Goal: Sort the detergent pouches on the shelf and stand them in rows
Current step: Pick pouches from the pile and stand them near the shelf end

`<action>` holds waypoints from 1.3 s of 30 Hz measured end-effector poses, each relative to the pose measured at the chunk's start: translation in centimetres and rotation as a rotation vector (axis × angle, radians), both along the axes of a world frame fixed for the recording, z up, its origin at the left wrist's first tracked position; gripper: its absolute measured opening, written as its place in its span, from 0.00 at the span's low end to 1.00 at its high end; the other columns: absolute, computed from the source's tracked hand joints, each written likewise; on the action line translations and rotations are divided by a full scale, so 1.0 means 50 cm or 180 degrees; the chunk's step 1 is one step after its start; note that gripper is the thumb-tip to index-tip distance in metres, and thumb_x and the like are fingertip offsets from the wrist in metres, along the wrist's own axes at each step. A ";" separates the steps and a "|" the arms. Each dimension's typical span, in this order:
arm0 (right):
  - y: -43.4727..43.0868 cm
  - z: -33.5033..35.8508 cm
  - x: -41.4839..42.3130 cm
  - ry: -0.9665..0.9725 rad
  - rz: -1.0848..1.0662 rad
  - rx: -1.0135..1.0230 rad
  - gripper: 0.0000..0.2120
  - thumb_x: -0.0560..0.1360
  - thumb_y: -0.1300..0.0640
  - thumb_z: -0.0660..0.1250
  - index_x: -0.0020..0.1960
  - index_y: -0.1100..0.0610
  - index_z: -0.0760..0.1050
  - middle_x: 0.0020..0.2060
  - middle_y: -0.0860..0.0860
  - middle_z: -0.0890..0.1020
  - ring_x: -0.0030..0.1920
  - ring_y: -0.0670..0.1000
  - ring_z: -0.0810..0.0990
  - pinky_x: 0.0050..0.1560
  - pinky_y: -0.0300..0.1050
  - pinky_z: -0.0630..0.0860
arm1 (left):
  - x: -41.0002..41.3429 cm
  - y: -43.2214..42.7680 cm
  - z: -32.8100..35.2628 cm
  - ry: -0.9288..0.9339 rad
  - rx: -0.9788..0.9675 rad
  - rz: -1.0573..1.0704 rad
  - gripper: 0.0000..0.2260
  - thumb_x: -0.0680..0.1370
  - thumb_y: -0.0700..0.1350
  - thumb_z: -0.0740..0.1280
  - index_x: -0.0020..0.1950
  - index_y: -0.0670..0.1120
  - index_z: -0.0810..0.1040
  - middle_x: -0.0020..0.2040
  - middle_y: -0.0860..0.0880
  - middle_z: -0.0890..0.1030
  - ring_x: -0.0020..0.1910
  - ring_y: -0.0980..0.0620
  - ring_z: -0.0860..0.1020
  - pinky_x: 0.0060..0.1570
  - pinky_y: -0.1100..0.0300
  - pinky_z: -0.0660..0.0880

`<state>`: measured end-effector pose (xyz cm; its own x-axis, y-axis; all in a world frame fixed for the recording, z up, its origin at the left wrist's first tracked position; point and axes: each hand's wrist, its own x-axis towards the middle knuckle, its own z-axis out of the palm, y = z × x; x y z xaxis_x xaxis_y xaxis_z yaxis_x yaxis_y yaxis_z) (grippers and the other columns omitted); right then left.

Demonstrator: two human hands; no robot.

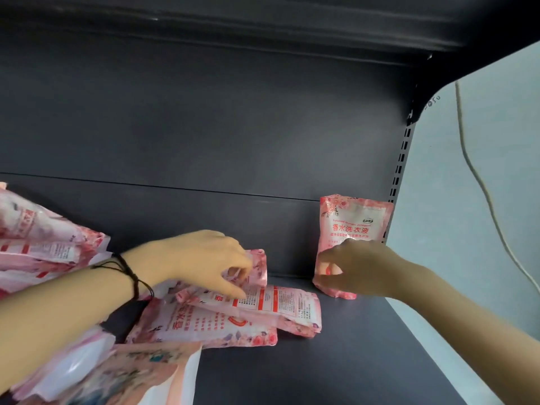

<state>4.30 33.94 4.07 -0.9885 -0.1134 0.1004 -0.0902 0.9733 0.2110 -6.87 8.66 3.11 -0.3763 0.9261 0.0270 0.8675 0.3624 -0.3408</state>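
One pink detergent pouch [355, 220] stands upright against the dark back panel at the right end of the shelf [336, 361]. My right hand [355, 268] is at its lower front, fingers curled on it. In the middle, a pouch lying flat [280, 305] rests on top of another flat pouch [204, 327]. My left hand [201, 260] pinches the upturned top edge of a pouch [258, 266] in that pile. A heap of more pink pouches [38, 244] fills the left side.
A pale wall [473, 214] with a thin cable [479, 182] borders the shelf on the right. The slotted shelf upright [401, 159] stands at the back right corner. Another shelf board [233, 21] hangs overhead. More pouches [96, 372] lie at the front left.
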 end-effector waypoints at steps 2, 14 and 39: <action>-0.061 0.001 0.007 0.0187 0.0314 0.0261 0.17 0.76 0.37 0.58 0.53 0.46 0.77 0.41 0.44 0.81 0.42 0.49 0.78 0.39 0.41 0.70 | 0.007 -0.043 -0.007 0.0220 -0.0006 -0.0116 0.21 0.73 0.71 0.53 0.48 0.56 0.72 0.42 0.60 0.72 0.45 0.59 0.71 0.49 0.59 0.70; -0.283 -0.081 -0.043 0.0654 0.1056 0.0567 0.14 0.77 0.45 0.61 0.50 0.55 0.75 0.44 0.51 0.81 0.42 0.56 0.78 0.39 0.44 0.68 | 0.033 -0.179 -0.050 0.0472 0.0467 0.0217 0.24 0.72 0.71 0.50 0.55 0.57 0.73 0.46 0.57 0.78 0.49 0.56 0.75 0.48 0.58 0.70; -0.055 -0.141 -0.015 0.1783 -0.0033 -0.5240 0.06 0.78 0.51 0.65 0.52 0.51 0.76 0.50 0.50 0.84 0.50 0.48 0.82 0.53 0.48 0.79 | 0.000 0.141 -0.120 -0.5222 0.3872 0.0316 0.20 0.76 0.44 0.68 0.66 0.53 0.71 0.60 0.50 0.81 0.60 0.50 0.78 0.63 0.52 0.73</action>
<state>3.56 31.21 -2.96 -0.7964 0.4564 0.3968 -0.3517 0.1841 -0.9178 -6.86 15.72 -2.91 -0.7242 0.6751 0.1409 0.0125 -0.1915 0.9814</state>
